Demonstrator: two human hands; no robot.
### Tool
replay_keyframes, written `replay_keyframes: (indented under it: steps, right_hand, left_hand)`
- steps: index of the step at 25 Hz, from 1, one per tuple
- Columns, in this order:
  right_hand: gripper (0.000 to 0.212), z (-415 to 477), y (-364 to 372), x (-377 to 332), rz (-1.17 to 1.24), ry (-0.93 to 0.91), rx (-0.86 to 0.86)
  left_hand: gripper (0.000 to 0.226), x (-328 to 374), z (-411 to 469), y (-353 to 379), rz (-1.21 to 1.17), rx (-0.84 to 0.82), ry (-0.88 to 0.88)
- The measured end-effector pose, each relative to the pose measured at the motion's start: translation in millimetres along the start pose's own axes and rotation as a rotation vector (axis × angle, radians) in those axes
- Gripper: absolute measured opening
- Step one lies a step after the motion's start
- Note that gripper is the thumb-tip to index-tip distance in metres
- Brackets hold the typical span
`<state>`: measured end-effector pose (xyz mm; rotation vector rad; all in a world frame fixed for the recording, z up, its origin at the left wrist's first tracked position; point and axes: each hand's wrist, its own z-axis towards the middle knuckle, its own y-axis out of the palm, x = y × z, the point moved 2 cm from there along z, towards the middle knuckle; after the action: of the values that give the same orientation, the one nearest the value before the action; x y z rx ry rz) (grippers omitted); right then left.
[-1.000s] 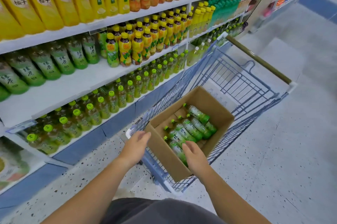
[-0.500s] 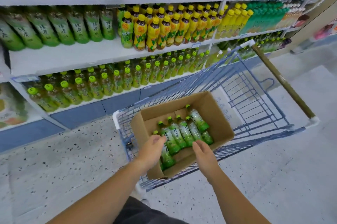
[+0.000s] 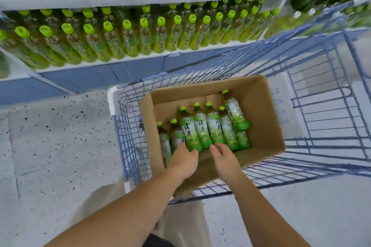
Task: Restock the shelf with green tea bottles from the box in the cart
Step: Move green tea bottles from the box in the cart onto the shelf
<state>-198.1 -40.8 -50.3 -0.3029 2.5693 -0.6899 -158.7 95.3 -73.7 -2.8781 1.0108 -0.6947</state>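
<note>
Both your hands have pushed deeper into the cardboard box [image 3: 261, 110] sitting in the blue cart [image 3: 112, 102]. Your left hand [image 3: 184, 159] covers the bases of the green tea bottles [image 3: 200, 130] lying side by side inside, but its grip cannot be told. Your right hand [image 3: 224, 156] reaches just beside them, fingers loose, holding nothing.

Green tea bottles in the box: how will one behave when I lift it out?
The green tea bottles look full, so probably heavy for their size. They lie on their sides, round-bodied, so neighbours may roll into the gap in the box. The glossy wrap could be slippery.
</note>
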Motion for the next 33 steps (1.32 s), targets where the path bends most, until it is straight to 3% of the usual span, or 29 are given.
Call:
replay_keyframes:
  steps: [3, 10, 15, 23, 29, 33]
  right_hand:
    - [0.055, 52, 6, 14, -0.106, -0.015, -0.082]
    - [0.058, 143, 37, 28, -0.342, -0.078, -0.232]
    - [0.058, 164, 53, 27, -0.319, -0.100, -0.293]
    - [0.081, 190, 66, 18, -0.539, -0.141, -0.249]
    - [0.079, 191, 66, 15, -0.521, -0.119, -0.238]
    - [0.068, 195, 61, 13, -0.286, -0.010, -0.313]
  left_hand:
    - [0.048, -5, 38, 21, -0.030, 0.078, -0.083]
    - [0.061, -31, 118, 56, 0.090, 0.146, -0.249]
    - [0.081, -42, 137, 64, 0.144, 0.185, -0.293]
    - [0.053, -46, 146, 62, 0.174, 0.326, -0.262]
    - [0.072, -44, 145, 52, 0.204, 0.271, -0.266]
    - [0.053, -42, 143, 47, 0.124, 0.227, -0.257]
